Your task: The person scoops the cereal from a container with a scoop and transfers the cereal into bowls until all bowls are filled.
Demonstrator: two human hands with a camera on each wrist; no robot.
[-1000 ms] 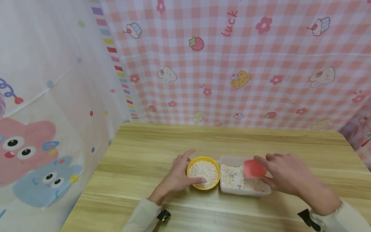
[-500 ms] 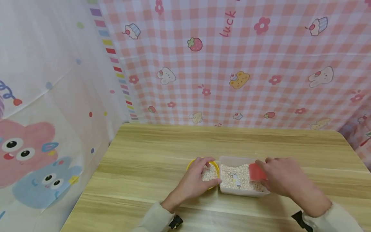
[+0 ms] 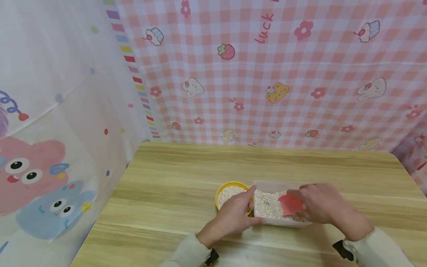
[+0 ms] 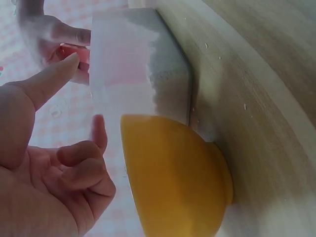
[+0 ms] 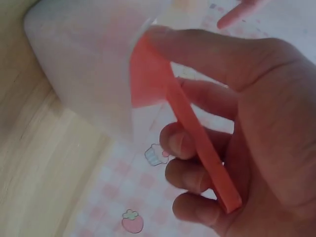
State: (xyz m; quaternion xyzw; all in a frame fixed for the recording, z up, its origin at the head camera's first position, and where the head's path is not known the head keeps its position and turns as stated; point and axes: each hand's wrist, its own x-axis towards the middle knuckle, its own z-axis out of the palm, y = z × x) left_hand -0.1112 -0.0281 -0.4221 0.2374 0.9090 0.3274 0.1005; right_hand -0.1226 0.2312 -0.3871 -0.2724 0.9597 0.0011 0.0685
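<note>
A yellow bowl [image 3: 228, 193] filled with pale grain stands on the wooden table [image 3: 173, 185]. Touching its right side is a clear plastic container [image 3: 271, 184] holding more grain. My left hand [image 3: 237, 216] reaches over the bowl's near side and holds the container's left end, with the index finger on the rim and the thumb along the front wall. My right hand [image 3: 321, 204] grips a red scoop [image 3: 290, 204] whose blade is down in the container's grain. The right wrist view shows the scoop [image 5: 163, 94] by its handle at the container wall [image 5: 84, 59]. The left wrist view shows the bowl [image 4: 173, 182] beside the container [image 4: 143, 64].
Pink checked cloth [image 3: 267, 74] hangs behind the table, and white cartoon cloth [image 3: 50, 129] hangs on the left. The table's left edge [image 3: 100, 218] drops off beside that cloth. Bare wood stretches behind the bowl and container.
My left hand moved from the bowl's left side, across the bowl, to the container's left end. My right hand lowered the red scoop into the grain, nearer the front wall.
</note>
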